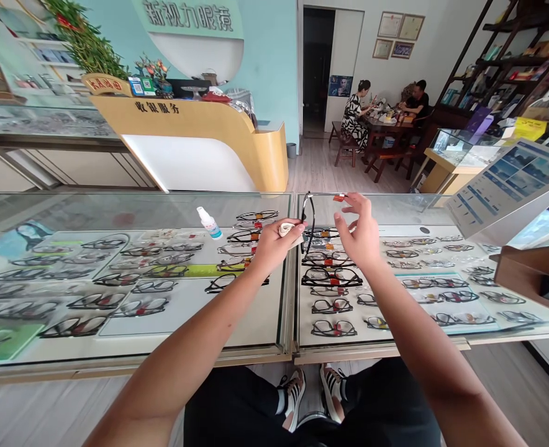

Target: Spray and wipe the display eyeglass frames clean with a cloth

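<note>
My left hand (279, 243) is closed around a pair of black-framed eyeglasses (312, 223) and a folded pale cloth (289, 230), above the glass counter. The glasses are turned on edge, and one temple reaches right toward my other hand. A small red tag (338, 198) hangs near that temple's end. Beside the tag, my right hand (362, 231) is raised with thumb and fingers apart; its fingertips are close to the temple end, and whether they touch it is unclear. A white spray bottle (209, 223) with a blue lower part stands on the counter left of my hands.
Rows of eyeglasses (331, 277) lie inside the glass display counter (237, 338). A display board (512, 186) and a brown box (535, 279) stand at right. Beyond is a wooden reception desk (269, 158). Two people sit at a table (386, 127) at the back.
</note>
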Available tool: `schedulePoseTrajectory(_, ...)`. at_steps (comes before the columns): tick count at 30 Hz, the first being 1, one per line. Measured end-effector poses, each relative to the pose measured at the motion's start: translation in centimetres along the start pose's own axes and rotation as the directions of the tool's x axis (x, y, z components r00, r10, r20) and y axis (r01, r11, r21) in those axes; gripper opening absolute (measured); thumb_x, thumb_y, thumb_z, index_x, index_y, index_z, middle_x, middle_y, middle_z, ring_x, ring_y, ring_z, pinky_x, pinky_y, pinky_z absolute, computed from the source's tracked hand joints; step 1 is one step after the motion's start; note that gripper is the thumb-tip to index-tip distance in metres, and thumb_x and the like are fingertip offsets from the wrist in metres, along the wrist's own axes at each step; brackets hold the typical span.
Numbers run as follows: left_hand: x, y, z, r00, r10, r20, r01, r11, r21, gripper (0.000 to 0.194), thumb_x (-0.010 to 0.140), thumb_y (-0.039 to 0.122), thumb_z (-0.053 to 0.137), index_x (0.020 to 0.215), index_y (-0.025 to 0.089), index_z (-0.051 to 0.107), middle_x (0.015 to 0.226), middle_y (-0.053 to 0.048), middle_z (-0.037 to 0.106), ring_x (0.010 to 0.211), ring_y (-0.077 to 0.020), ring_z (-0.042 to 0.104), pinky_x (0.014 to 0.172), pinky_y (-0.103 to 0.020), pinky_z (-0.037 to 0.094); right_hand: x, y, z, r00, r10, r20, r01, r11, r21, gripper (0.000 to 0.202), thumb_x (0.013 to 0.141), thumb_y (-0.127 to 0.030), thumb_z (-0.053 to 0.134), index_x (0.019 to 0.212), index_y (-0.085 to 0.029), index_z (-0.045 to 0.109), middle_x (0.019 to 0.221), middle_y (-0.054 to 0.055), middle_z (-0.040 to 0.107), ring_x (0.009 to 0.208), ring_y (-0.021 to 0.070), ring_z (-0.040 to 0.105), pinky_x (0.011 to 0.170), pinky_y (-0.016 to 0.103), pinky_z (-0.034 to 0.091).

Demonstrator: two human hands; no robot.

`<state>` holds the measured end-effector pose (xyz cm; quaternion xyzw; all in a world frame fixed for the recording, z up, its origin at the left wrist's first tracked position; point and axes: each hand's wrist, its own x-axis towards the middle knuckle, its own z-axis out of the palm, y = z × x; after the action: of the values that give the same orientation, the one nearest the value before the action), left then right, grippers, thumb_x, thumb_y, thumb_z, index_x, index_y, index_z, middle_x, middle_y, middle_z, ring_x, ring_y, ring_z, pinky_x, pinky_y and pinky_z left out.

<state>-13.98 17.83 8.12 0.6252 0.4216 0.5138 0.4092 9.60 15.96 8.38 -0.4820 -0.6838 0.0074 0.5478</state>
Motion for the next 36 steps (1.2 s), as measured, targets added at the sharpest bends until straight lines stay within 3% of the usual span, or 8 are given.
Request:
schedulePoseTrajectory(4,0.1,0.2,0.2,0.995,-0.093,-0.022,0.090,0.990,-0.105,0.060,0.076,0.074,0.097,0.103,0.022,0.089,0.111,-0.012,0.090,0.088,-0.0219,0.076,0.081,-0.034,0.060,0.0,-0.1,0.0,0.999,-0.017,0.042,0.015,0.999,0.029,0.047,0.112,-0.039,0.061,0.157,-0.031,0.053,0.164,0.015,0.070,0.120,0.0295,0.081,0.068,0.039,0.065)
schedulePoseTrajectory(9,0.2,0.1,0.2,0.987,-0.161,0.009,0.159,0.965,-0.210,0.063,0.069,0.075,0.100,0.099,0.021,0.088,0.101,-0.010,0.088,0.076,-0.0176,0.070,0.065,-0.029,0.051,0.0,0.2,0.2,0.998,-0.042,0.041,0.041,0.999,0.034,0.060,0.110,-0.038,0.062,0.168,-0.030,0.050,0.167,0.017,0.067,0.121,0.0305,0.080,0.067,0.039,0.066)
schedulePoseTrajectory(18,0.6,-0.6,-0.3,0.986,-0.149,0.068,0.159,0.972,-0.171,0.057,0.075,0.076,0.096,0.095,0.023,0.087,0.080,-0.005,0.078,0.061,-0.0146,0.057,0.057,-0.030,0.042,0.1,-0.8,-0.4,0.989,-0.003,0.146,0.002,1.000,0.007,0.062,0.111,-0.038,0.056,0.172,-0.029,0.052,0.177,0.017,0.060,0.124,0.0301,0.078,0.077,0.042,0.070)
schedulePoseTrajectory(23,0.4,0.0,-0.2,0.990,-0.137,0.043,0.142,0.976,-0.163,0.059,0.073,0.077,0.096,0.095,0.022,0.089,0.075,-0.004,0.074,0.061,-0.0137,0.052,0.057,-0.029,0.039,0.0,-0.3,0.0,0.993,0.106,0.060,-0.103,0.994,-0.041,0.037,0.110,-0.051,0.064,0.135,-0.026,0.074,0.159,0.018,0.071,0.108,0.0285,0.079,0.077,0.042,0.068)
schedulePoseTrajectory(26,0.0,0.3,0.2,0.993,-0.113,0.046,0.118,0.984,-0.134,0.061,0.072,0.079,0.098,0.095,0.023,0.089,0.087,-0.007,0.081,0.069,-0.0145,0.058,0.063,-0.029,0.044,-0.3,-0.5,0.6,0.971,0.179,0.155,-0.187,0.982,0.036,0.041,0.108,-0.064,0.069,0.116,-0.024,0.076,0.134,0.014,0.079,0.094,0.0244,0.079,0.075,0.038,0.065)
schedulePoseTrajectory(29,-0.5,0.5,0.6,0.990,-0.119,0.076,0.127,0.987,-0.103,0.064,0.068,0.081,0.099,0.089,0.021,0.087,0.079,-0.005,0.076,0.068,-0.0148,0.056,0.064,-0.029,0.043,-0.6,-0.7,1.1,0.955,0.192,0.227,-0.224,0.967,0.124,0.049,0.105,-0.066,0.072,0.129,-0.023,0.074,0.131,0.012,0.079,0.092,0.0225,0.078,0.074,0.037,0.063)
schedulePoseTrajectory(33,-0.9,0.7,1.1,0.988,-0.103,0.114,0.114,0.989,-0.097,0.064,0.068,0.079,0.100,0.088,0.020,0.086,0.073,-0.003,0.070,0.065,-0.0144,0.054,0.062,-0.030,0.042,-0.7,-0.4,1.6,0.955,0.208,0.211,-0.240,0.961,0.140,0.063,0.099,-0.059,0.078,0.150,-0.024,0.063,0.136,0.013,0.077,0.093,0.0223,0.077,0.072,0.036,0.062)
schedulePoseTrajectory(36,-1.0,0.8,1.1,0.988,-0.099,0.117,0.112,0.988,-0.110,0.063,0.069,0.079,0.100,0.090,0.021,0.087,0.076,-0.004,0.074,0.065,-0.0146,0.056,0.062,-0.031,0.044,-0.7,-0.1,1.6,0.958,0.220,0.184,-0.247,0.959,0.139,0.059,0.095,-0.055,0.079,0.144,-0.027,0.062,0.145,0.014,0.074,0.091,0.0216,0.077,0.071,0.037,0.061)
